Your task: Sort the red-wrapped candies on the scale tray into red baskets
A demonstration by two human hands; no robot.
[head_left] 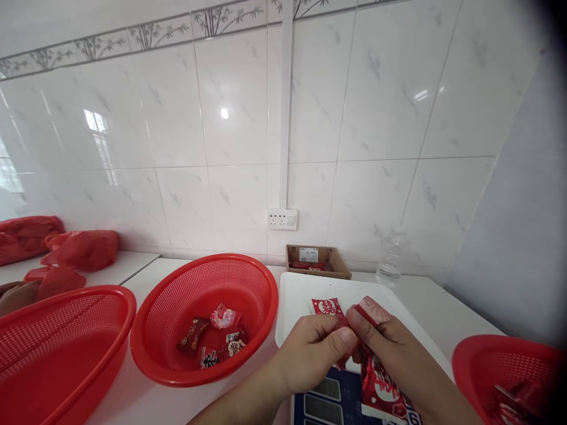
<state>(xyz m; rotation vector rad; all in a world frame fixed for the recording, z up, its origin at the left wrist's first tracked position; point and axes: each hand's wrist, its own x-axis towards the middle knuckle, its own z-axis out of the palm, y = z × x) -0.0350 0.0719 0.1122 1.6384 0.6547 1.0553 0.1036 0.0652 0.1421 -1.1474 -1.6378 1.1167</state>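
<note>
My left hand [312,348] and my right hand [390,348] meet over a white scale tray [296,295], both pinched on a red foil bag [376,383] with white characters. The bag's top edge sticks up between my fingers and its body hangs down over the blue scale front [328,401]. A second small red packet [326,307] lies on the tray just behind my left hand.
A red mesh basket [204,277] left of the tray holds several wrapped candies [217,339]. Another red basket [57,342] sits far left, a third [500,360] at the right edge. Red plastic bags [66,251], a small cardboard box [316,260] and a clear bottle [390,260] stand by the tiled wall.
</note>
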